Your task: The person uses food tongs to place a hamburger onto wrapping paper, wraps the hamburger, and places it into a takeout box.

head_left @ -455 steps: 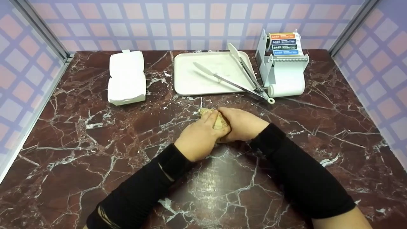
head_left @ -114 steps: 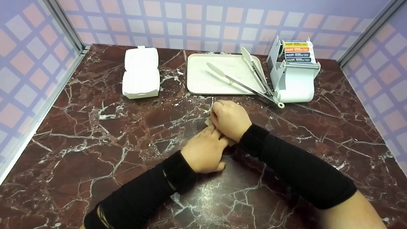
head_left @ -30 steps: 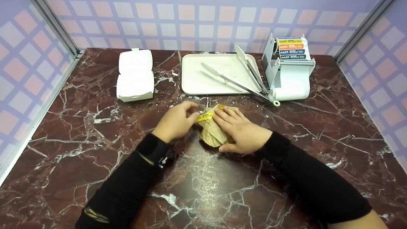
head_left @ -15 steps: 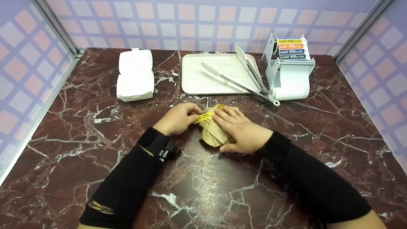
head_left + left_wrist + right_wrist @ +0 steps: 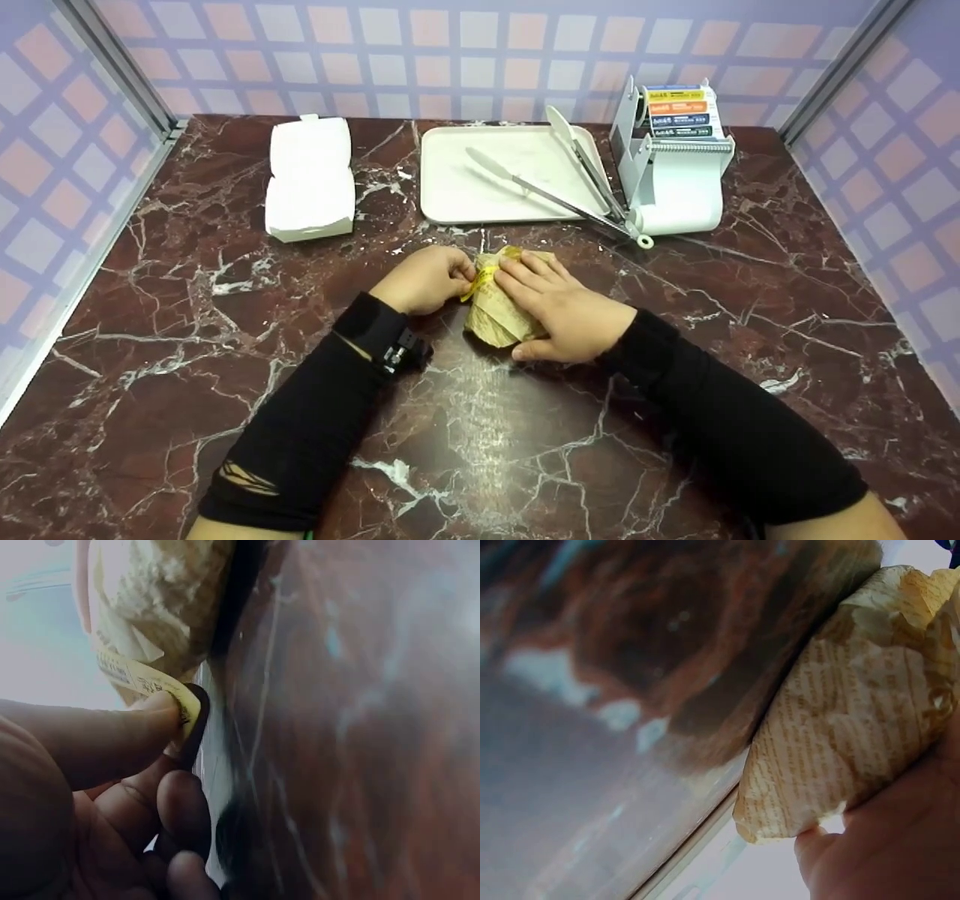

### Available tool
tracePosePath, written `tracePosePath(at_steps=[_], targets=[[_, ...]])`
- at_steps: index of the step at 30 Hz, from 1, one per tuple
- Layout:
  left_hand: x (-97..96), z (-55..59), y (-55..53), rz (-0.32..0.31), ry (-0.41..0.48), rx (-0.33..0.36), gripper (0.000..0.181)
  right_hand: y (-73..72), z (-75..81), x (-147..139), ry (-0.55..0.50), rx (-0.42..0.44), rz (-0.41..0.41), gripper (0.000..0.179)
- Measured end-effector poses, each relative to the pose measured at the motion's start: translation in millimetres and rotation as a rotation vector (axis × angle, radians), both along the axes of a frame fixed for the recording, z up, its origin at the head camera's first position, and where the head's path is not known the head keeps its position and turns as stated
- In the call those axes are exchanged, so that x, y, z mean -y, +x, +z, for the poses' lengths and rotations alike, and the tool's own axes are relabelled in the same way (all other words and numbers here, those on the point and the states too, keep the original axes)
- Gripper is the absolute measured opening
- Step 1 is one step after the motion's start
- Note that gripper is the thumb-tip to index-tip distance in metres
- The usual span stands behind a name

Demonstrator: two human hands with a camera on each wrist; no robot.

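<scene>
A bundle wrapped in tan, print-covered paper (image 5: 499, 319) rests on the marbled table in front of me. Across its upper left runs a yellow label strip (image 5: 486, 279). My left hand (image 5: 427, 279) pinches the strip's loose end between thumb and finger, and in the left wrist view the yellow label (image 5: 154, 680) bends over the fingertip beside the bundle. My right hand (image 5: 566, 309) lies over the bundle's right side with its fingers extended across the paper. The right wrist view shows the printed wrapping (image 5: 847, 712) standing against the tabletop. Whatever is inside the paper is hidden.
Behind the hands lies a cream tray (image 5: 450, 202) with spread metal tongs (image 5: 559, 199) across its right side. To its right stands a label dispenser (image 5: 671, 157) with several coloured strips and a white roll. An opened white box (image 5: 310, 180) sits back left.
The left hand has swung the yellow strip's loose end downward, so it now bends over the bundle's left edge. The right hand keeps its place on the paper. The view has shifted slightly.
</scene>
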State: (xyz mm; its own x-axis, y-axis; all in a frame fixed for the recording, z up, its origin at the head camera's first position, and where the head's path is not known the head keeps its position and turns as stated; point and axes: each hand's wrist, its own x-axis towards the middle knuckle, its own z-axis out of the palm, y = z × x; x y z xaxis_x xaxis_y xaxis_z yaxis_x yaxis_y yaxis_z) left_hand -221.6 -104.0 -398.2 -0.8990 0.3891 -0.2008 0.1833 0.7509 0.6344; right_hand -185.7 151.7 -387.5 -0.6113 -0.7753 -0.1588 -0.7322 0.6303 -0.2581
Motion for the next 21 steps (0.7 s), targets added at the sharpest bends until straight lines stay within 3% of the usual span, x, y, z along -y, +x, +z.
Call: tracePosePath(at_steps=[14, 21], targets=[[-5.7, -0.2, -1.1, -0.002, -0.011, -0.028, 0.011, 1.4, 0.0, 0.2, 0.004, -0.009, -0.002, 0.11], [-4.8, -1.0, -0.5, 0.038, -0.001, -0.024, 0.014, 2.1, 0.0, 0.4, 0.012, -0.003, -0.001, 0.11]])
